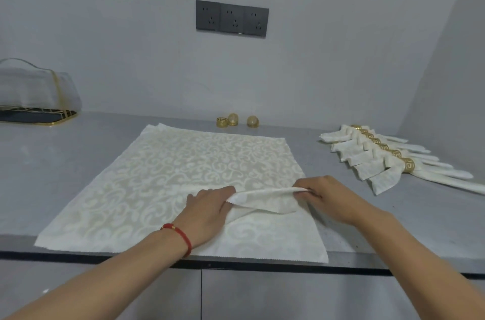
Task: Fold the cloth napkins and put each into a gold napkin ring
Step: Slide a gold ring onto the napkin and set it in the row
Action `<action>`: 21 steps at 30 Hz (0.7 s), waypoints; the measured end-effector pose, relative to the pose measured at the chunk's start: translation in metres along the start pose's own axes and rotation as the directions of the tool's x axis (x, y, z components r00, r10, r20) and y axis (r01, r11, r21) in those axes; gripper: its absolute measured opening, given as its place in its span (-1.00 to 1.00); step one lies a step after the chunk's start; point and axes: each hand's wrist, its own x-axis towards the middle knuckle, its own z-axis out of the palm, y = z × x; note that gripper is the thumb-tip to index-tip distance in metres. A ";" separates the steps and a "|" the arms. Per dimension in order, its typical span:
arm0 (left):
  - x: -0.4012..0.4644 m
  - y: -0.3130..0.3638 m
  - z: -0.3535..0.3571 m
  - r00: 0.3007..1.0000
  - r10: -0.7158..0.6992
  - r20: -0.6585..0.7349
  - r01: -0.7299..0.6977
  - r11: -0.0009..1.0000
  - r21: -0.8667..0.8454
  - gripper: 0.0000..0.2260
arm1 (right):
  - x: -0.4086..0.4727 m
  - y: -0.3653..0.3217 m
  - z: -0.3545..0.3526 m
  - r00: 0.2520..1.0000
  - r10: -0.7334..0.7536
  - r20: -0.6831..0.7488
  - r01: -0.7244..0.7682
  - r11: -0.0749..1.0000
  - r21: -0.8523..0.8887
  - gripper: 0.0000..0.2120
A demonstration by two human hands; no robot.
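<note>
We see a cream square cloth napkin (pixel 183 183) with a raised scroll damask weave lying flat on the grey matte countertop (pixel 52 175), its near hem with a fine zigzag cut reaching the counter's front edge. Between the two hands a soft raised pleat (pixel 265 199) of the same cloth stands up from the flat surface, lying crosswise from one hand to the other.

The left hand (pixel 210 208) lies palm down on the napkin, fingers curled over the left end of the pleat and pinching it; a red cord bracelet (pixel 181 237) circles its wrist. The right hand (pixel 325 195) comes in from the right, knuckles up, its fingers and thumb pinching the right end of the pleat. Both forearms reach forward from the bottom of the view.

Beyond the hands, past the napkin's far edge, three loose gold openwork metal napkin rings (pixel 237 120) stand near the wall. To the right of the right hand, a fanned row of finished folded cream napkins (pixel 380 159) lies on the counter, each banded by a gold ring with a key pattern (pixel 408 165). Far left of the left hand sits a clear gold-trimmed tissue holder (pixel 34 91). On the grey wall above, a dark triple socket panel (pixel 232 18) is mounted.
</note>
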 end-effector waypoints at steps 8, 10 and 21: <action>0.009 -0.012 -0.024 0.959 0.177 0.221 -0.156 0.981 -0.111 -0.78 | -0.042 -0.017 -0.030 0.991 0.029 0.127 -0.046 0.990 0.135 -0.74; 0.007 -0.021 -0.035 0.962 0.150 0.230 -0.121 0.983 -0.136 -0.78 | -0.040 -0.029 -0.028 0.994 0.029 0.107 -0.053 0.973 0.225 -0.84; -0.006 -0.048 -0.097 0.886 0.051 0.460 0.066 0.970 -0.234 -0.64 | -0.009 -0.068 -0.018 0.980 -0.048 0.192 -0.064 0.839 0.541 -0.91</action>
